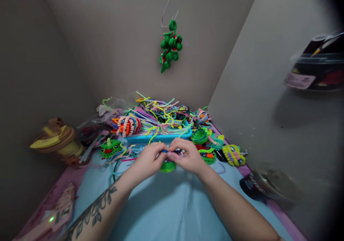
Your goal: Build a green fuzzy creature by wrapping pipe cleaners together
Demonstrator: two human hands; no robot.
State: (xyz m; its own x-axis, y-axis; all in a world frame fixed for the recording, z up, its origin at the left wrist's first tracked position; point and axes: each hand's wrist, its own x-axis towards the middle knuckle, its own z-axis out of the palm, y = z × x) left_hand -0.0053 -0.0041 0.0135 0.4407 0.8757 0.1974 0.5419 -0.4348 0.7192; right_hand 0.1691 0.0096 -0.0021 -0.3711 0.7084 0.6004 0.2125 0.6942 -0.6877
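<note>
Both hands meet at the centre of the light-blue covered worktop [166,205], just in front of a shallow turquoise plastic tray [158,138]. The left hand [149,160] and the right hand [188,158] each have a narrow fingertip grip on the same small blue-and-dark chenille piece [172,151], held between them just above the surface. Its exact form is too small to make out. A round bright-green fuzzy disc [168,166] sits directly beneath the fingers; whether it is joined to the held piece cannot be told.

Behind the tray lies a loose heap of multicoloured chenille stems [158,117]. Finished fuzzy figures lie on either side: a green horned one [110,147] to the left and a yellow-green one [233,154] to the right. A green-and-red chenille figure [170,45] hangs from a wire on the back wall.

Judgement: the work in hand appears to be fine twisting or fastening of a stem end. Any further turn would call for firm opposing pinches, with the piece kept clear of the loose stems nearby.
</note>
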